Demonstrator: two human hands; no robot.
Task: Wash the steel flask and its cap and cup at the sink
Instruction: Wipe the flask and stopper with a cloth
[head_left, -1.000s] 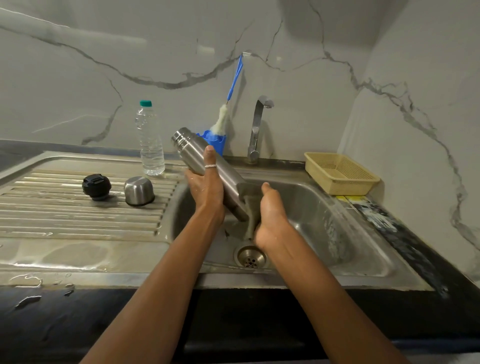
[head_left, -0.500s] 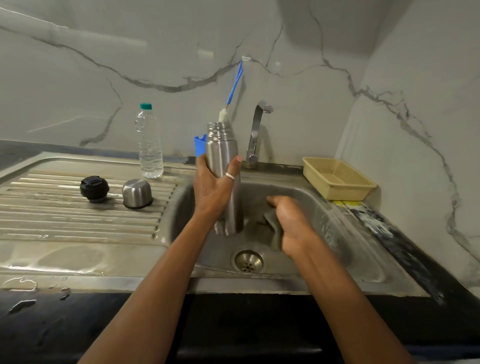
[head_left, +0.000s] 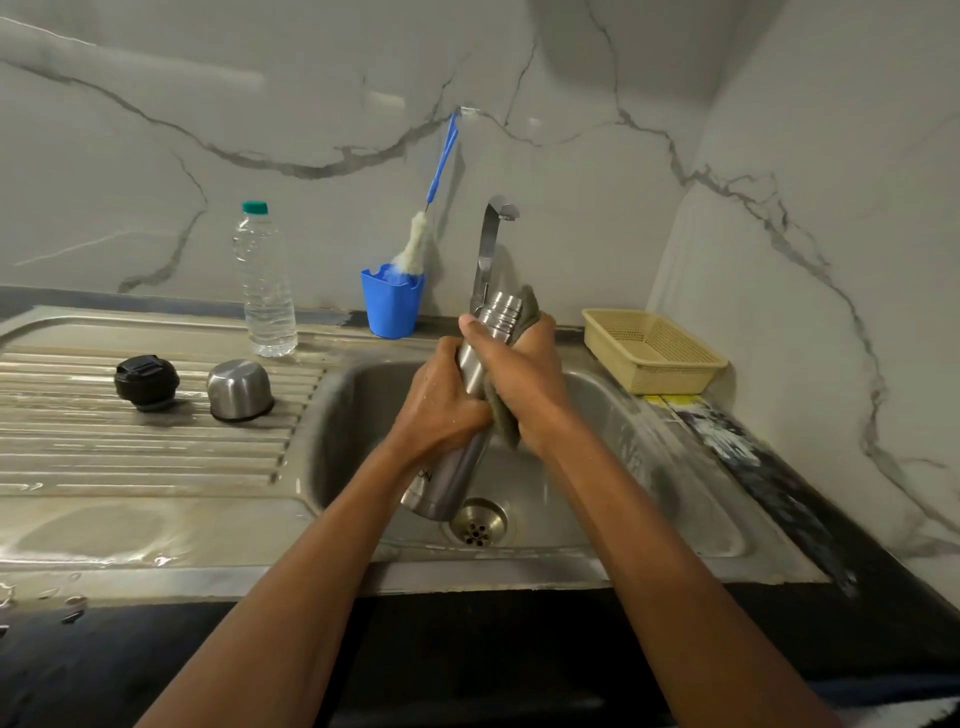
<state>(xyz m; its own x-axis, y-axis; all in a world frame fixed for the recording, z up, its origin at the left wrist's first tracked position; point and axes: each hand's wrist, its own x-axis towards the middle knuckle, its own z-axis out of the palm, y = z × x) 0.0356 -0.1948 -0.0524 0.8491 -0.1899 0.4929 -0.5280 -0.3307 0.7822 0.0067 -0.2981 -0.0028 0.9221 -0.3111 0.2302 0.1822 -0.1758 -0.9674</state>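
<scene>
The steel flask (head_left: 451, 480) leans over the sink basin (head_left: 613, 483), its open threaded neck up near the tap and its base just above the drain. My left hand (head_left: 441, 405) grips its middle. My right hand (head_left: 524, 384) presses a grey scrub cloth (head_left: 506, 423) around the flask's upper part. The black cap (head_left: 146, 382) and the upturned steel cup (head_left: 239, 389) rest side by side on the ribbed drainboard (head_left: 130, 447) to the left.
A steel tap (head_left: 491, 244) stands behind the basin. A blue cup (head_left: 392, 306) holds a bottle brush with a blue handle. A clear water bottle (head_left: 264, 283) stands at the back left. A beige basket (head_left: 652, 351) sits right of the sink. The drain (head_left: 478, 522) is open.
My right hand rose from low in the basin with the cloth and wrapped it around the flask's top. The flask tilted from upright to leaning, and my left hand slid lower.
</scene>
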